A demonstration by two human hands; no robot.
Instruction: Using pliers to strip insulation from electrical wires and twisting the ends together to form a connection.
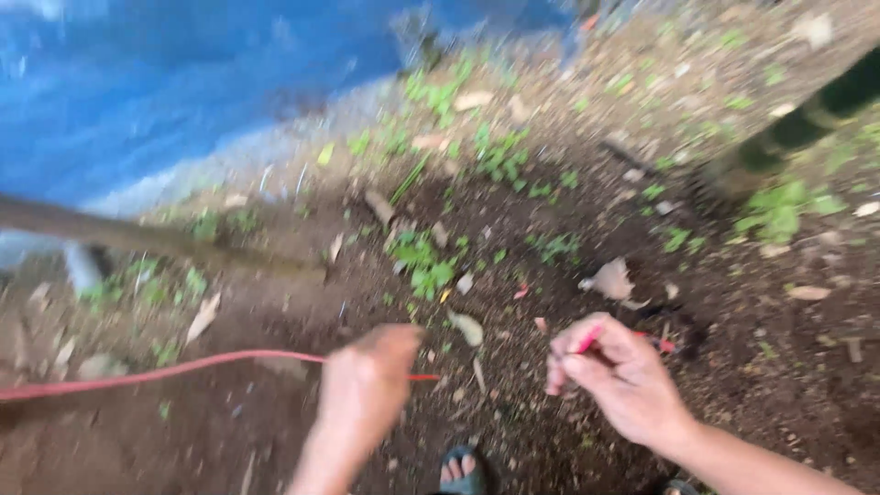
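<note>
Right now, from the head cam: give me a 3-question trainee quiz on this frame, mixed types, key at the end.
1. True or false: the left hand grips a red cord that runs off to the left edge.
2. Multiple choice: the right hand pinches something that is A) red, B) white, C) black.
3. Short answer: what covers the upper left, behind the soil?

Key: 1 true. 2 A, a small red piece; motion blur hides what it is. 3 a blue tarp.
</note>
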